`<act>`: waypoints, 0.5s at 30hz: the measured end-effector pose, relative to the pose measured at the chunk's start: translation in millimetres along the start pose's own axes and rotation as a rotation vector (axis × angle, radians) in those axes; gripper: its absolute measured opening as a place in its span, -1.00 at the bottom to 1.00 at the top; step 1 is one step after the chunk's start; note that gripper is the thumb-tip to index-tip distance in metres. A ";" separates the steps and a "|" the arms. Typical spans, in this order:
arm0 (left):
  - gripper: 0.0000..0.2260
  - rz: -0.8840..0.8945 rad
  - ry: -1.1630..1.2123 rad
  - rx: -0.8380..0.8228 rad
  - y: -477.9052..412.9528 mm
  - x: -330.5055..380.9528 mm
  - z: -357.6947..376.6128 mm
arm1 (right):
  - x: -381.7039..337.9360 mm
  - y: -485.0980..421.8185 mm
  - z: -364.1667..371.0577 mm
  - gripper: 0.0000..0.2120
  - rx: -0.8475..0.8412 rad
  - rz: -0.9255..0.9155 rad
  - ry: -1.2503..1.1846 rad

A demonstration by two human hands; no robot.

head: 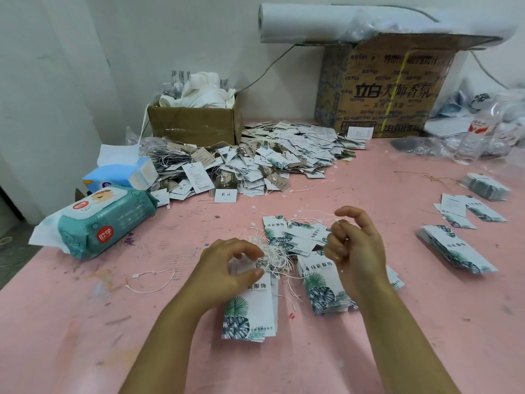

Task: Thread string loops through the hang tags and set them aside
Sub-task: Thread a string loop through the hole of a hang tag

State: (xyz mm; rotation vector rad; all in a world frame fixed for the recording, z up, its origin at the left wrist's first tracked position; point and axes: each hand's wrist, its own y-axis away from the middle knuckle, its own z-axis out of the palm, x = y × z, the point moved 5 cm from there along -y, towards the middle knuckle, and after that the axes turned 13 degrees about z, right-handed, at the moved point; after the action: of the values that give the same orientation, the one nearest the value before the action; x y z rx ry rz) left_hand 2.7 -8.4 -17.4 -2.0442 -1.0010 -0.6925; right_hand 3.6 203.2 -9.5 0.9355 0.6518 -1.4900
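Head view: the left hand (227, 268) curls thumb and fingers over the top end of a stack of hang tags (250, 311), pinching it right where a tangle of string loops (274, 258) lies at its fingertips. The right hand (355, 251) is drawn into a loose fist with the index finger hooked upward. A thin string runs toward it, but I cannot tell whether it holds one.

Just under the right wrist sits a second stack (321, 291), with loose tags (287, 231) scattered between and beyond the two hands. Further out to the right of the right hand, three more stacks (457, 248) show no strings. Well beyond the left hand, a large heap of strung tags (270, 160) spreads over the pink table (85, 322).

I judge the job well under way, with much already threaded and several stacks left.
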 end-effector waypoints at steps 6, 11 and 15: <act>-0.68 -0.044 -0.026 -0.095 2.2 -9.0 -3.6 | -15.8 -0.2 -24.6 -0.65 0.286 -0.191 0.333; -0.57 -0.079 -0.031 -0.049 2.9 -18.3 -6.0 | -7.3 -6.0 -28.2 -0.90 0.344 0.021 1.221; -0.60 -0.114 -0.016 -0.043 4.2 -24.8 -6.7 | 8.3 -2.6 -30.6 -0.59 0.257 0.290 1.469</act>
State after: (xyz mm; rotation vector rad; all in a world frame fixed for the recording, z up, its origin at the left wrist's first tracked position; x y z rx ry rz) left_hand -8.4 -26.0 -33.0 -2.0445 -1.1279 -0.7647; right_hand 6.9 224.7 -32.7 2.2093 1.2582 -0.4065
